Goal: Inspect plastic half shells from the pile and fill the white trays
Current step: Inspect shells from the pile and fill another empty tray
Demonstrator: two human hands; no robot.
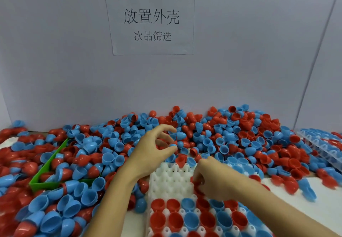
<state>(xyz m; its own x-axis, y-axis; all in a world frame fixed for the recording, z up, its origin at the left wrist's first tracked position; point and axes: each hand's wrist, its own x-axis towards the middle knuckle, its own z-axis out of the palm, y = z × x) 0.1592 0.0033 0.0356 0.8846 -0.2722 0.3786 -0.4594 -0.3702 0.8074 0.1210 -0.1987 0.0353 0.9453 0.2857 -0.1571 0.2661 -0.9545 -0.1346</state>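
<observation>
Over the pile (231, 136), the left hand (153, 151) pinches a blue shell (173, 145) while the right hand (207, 177) grips a red shell (199, 182) at the white tray (170, 181).

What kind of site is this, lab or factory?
Likely a factory sorting or packing station: a large pile of half shells against a partition, a part-filled white tray, and a paper sign posted above. The left hand and right hand work by hand.

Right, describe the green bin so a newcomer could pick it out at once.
Start at the paper sign on the back wall, then drop down and left into the pile of red and blue half shells. The green bin lies half buried there, left of the left hand. It is the only green, straight-edged thing among rounded shells.
</observation>
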